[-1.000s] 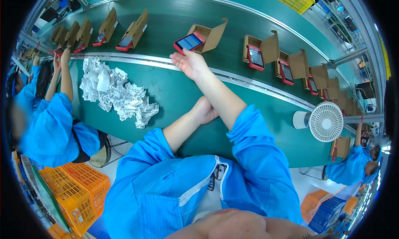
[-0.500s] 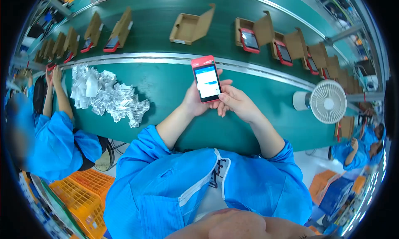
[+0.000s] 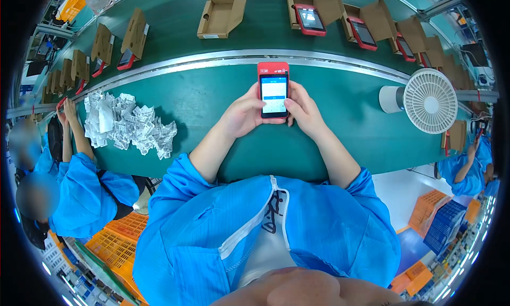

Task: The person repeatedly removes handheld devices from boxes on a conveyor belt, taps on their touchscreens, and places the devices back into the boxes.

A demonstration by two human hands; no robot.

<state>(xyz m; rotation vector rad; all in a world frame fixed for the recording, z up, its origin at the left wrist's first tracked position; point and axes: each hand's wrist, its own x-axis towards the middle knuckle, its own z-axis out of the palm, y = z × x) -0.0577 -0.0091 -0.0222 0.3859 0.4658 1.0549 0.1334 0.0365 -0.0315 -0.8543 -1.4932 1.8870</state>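
A red handheld terminal (image 3: 274,93) with a lit white-and-blue screen stands upright over the green table, gripped from both sides. My left hand (image 3: 243,112) wraps the left edge, its thumb at the lower left of the screen. On the opposite edge my right hand (image 3: 305,111) is closed, with its thumb by the lower right of the screen. Fingers behind the device are mostly hidden. Left of my hands lies a heap of small clear packets with printed slips (image 3: 129,121). Beyond the metal rail an open cardboard box (image 3: 217,20) sits on the green belt.
Several open boxes with red terminals (image 3: 310,19) line the belt on both sides. A white fan (image 3: 429,101) stands at the right of the table (image 3: 340,146). Blue-clothed co-workers (image 3: 90,197) sit left and right. Orange crates (image 3: 114,247) are at lower left.
The terminal has turned from slightly tilted to straight. My right hand has moved from its lower corner to its right edge, and my left thumb has come over the screen. Boxes appear shifted left.
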